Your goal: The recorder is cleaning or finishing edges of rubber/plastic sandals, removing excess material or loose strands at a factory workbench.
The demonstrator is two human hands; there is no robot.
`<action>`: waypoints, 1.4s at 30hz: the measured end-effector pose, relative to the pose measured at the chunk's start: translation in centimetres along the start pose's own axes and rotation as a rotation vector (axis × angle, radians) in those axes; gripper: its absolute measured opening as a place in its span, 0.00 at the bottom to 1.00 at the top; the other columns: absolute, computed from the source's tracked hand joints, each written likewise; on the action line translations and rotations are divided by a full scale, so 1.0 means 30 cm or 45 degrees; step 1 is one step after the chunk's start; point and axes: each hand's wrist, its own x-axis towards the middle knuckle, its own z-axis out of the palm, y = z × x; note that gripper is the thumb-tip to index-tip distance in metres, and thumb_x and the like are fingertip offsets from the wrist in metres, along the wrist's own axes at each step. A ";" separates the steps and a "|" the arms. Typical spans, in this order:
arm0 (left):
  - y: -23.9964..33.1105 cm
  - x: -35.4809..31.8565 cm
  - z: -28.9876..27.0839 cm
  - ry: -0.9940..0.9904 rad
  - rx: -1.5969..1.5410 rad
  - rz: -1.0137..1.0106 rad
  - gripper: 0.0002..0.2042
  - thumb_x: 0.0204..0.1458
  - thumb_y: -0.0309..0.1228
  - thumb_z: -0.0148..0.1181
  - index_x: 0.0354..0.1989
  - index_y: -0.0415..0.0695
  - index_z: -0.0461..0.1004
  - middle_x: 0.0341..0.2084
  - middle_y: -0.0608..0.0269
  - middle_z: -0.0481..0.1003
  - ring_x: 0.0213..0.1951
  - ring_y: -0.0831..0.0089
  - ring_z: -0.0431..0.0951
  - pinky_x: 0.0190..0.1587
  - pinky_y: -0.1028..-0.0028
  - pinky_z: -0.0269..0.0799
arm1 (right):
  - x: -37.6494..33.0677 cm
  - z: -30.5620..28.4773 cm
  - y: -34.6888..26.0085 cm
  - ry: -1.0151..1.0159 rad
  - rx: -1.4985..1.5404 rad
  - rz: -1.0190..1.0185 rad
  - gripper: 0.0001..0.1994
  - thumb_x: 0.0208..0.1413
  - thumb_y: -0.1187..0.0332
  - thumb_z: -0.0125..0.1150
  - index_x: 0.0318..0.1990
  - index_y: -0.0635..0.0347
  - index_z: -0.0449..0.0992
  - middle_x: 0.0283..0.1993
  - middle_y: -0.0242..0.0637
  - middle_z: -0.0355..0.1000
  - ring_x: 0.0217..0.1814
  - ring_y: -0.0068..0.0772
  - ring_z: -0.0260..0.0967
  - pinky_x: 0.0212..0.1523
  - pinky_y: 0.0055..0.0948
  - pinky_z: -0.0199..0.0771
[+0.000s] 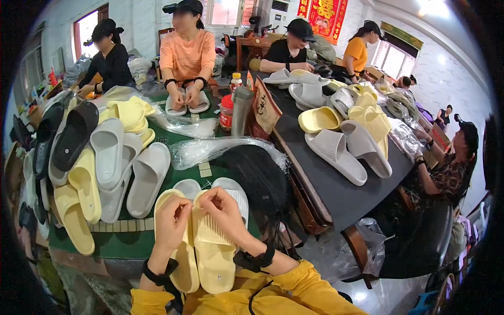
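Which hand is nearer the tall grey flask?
Right. The right hand is on the near side of the flask, slightly to its left; the left hand is also on the near side, but farther left.

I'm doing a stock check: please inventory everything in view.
Main things only:
Green table: one, green, left and centre.
Dark table: one, dark grey, right of centre.
Yellow slippers: two, yellow, front centre.
Grey slippers: two, grey, just beyond them, partly hidden.
Slipper pile: many, yellow, grey and black, left.
Slipper group: several, grey and yellow, on the dark table.
Flask: one, grey, green table's right side.
Jar: one, red, left of the flask.
Plastic bags: several, clear, mid green table.
Fan: one, dark, at the back.
Co-workers: at least six, varied clothing, around the room.
Left hand: one, black wristband, over the left yellow slipper.
Right hand: one, black wristband, over the right one.
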 end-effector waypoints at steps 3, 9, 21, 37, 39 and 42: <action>-0.011 -0.002 0.006 -0.001 0.005 -0.005 0.02 0.56 0.22 0.57 0.34 0.37 0.73 0.24 0.60 0.71 0.25 0.73 0.69 0.29 0.74 0.64 | 0.003 -0.005 0.009 -0.055 -0.083 -0.011 0.07 0.60 0.69 0.61 0.39 0.63 0.73 0.32 0.27 0.70 0.34 0.14 0.65 0.35 0.19 0.67; -0.013 -0.002 0.007 0.025 0.020 0.039 0.01 0.55 0.21 0.58 0.33 0.37 0.74 0.24 0.61 0.71 0.23 0.73 0.68 0.27 0.76 0.62 | 0.000 0.003 0.007 -0.112 -0.183 -0.033 0.07 0.61 0.69 0.61 0.39 0.63 0.73 0.32 0.25 0.69 0.34 0.13 0.65 0.35 0.18 0.67; -0.002 0.002 -0.002 0.007 0.029 -0.012 0.02 0.53 0.22 0.61 0.34 0.38 0.75 0.25 0.63 0.72 0.24 0.75 0.67 0.27 0.76 0.62 | 0.001 -0.001 -0.001 -0.024 0.077 0.036 0.05 0.62 0.70 0.59 0.40 0.61 0.73 0.34 0.25 0.71 0.34 0.13 0.67 0.37 0.17 0.68; -0.006 -0.003 -0.004 0.046 -0.053 -0.058 0.01 0.55 0.21 0.60 0.33 0.37 0.74 0.24 0.62 0.71 0.26 0.76 0.69 0.30 0.75 0.64 | -0.004 0.002 -0.022 0.001 -0.019 0.060 0.06 0.62 0.69 0.60 0.40 0.63 0.75 0.32 0.26 0.73 0.35 0.13 0.68 0.36 0.17 0.68; -0.010 -0.003 -0.003 0.059 -0.051 -0.064 0.02 0.55 0.21 0.60 0.33 0.37 0.74 0.24 0.62 0.71 0.26 0.76 0.69 0.30 0.75 0.64 | -0.007 0.006 -0.028 0.036 0.108 0.076 0.06 0.62 0.69 0.60 0.39 0.63 0.75 0.31 0.26 0.73 0.34 0.13 0.68 0.36 0.17 0.68; -0.019 -0.003 -0.003 0.052 -0.064 -0.013 0.03 0.55 0.22 0.60 0.35 0.37 0.76 0.25 0.62 0.71 0.25 0.75 0.69 0.29 0.77 0.63 | -0.007 0.006 -0.024 0.033 0.075 0.101 0.06 0.62 0.69 0.60 0.40 0.63 0.74 0.31 0.26 0.72 0.33 0.13 0.68 0.36 0.17 0.68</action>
